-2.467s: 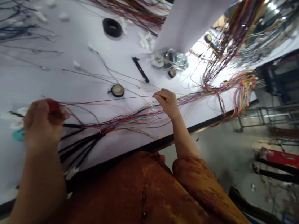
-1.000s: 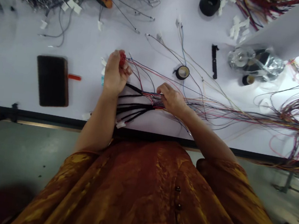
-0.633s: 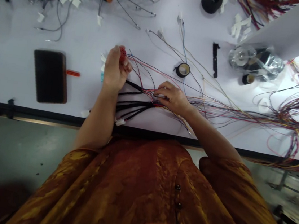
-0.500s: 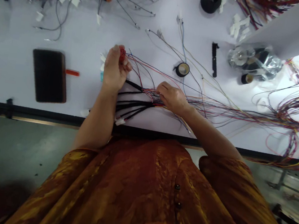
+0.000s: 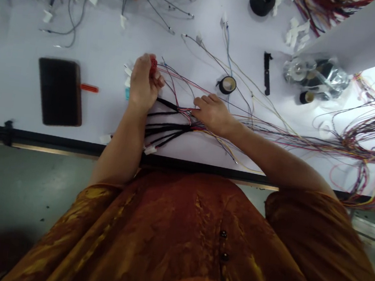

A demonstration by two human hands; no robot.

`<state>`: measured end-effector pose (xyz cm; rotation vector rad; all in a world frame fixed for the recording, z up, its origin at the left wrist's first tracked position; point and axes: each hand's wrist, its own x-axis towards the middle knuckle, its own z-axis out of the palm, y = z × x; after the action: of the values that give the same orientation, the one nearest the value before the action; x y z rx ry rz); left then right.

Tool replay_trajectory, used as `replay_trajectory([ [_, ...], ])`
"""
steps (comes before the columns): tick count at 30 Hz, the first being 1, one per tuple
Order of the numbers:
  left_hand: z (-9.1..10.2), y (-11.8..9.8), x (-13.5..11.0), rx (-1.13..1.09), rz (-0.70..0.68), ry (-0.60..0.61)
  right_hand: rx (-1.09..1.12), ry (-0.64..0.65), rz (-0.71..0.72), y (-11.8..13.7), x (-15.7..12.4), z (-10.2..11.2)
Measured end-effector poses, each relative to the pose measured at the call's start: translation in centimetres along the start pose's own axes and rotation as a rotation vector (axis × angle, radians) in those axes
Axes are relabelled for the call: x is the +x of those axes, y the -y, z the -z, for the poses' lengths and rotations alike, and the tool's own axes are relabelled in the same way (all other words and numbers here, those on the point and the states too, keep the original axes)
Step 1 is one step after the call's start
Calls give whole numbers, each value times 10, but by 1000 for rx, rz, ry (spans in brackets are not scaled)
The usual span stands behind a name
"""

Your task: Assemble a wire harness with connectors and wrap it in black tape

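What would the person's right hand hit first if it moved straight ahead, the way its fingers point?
Probably the thin coloured wires just past the fingertips of the right hand. They fan out from the red connector held in the left hand, which comes next, though depth is hard to judge from above.

Black wire bundle: glossy plastic insulation. Tabletop: smooth, matt white. Shirt: sheeny cloth.

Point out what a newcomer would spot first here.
A mass of multicoloured wires fans in from the right across the white workbench. At its centre, the left hand pinches a small red connector. The right hand rests on the wires beside black leads running towards the bench's front edge.
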<state>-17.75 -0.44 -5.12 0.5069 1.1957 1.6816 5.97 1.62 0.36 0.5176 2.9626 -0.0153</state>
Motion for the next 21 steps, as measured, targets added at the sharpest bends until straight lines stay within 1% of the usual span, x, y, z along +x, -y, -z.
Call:
replay_trajectory([
  [3, -4, 0, -2, -59, -16, -35, -58, 35, 74, 1, 4, 8],
  [5, -8, -1, -4, -107, -19, -57, -74, 73, 69, 5, 4, 12],
  [7, -12, -2, -6, -139, -16, -74, -39, 128, -32, 10, 0, 14],
  [10, -16, -4, -10, -126, 8, -95, 79, 192, -214, 18, -9, 14],
  [11, -17, -5, -11, -109, 22, -105, 104, 181, -247, 20, -12, 14],
  [13, -19, -7, -12, -78, 49, -121, 117, 89, -264, 23, -15, 16],
  [16, -19, -8, -11, -89, 44, -117, 160, -110, -211, 26, -14, 17],
  [17, -19, -7, -11, -108, 33, -112, 187, -157, -183, 27, -12, 15],
  [19, -20, -7, -11, -147, 12, -98, 230, -203, -143, 30, -9, 11],
  [21, -20, -6, -12, -181, -12, -81, 249, -218, -142, 33, -7, 5],
])
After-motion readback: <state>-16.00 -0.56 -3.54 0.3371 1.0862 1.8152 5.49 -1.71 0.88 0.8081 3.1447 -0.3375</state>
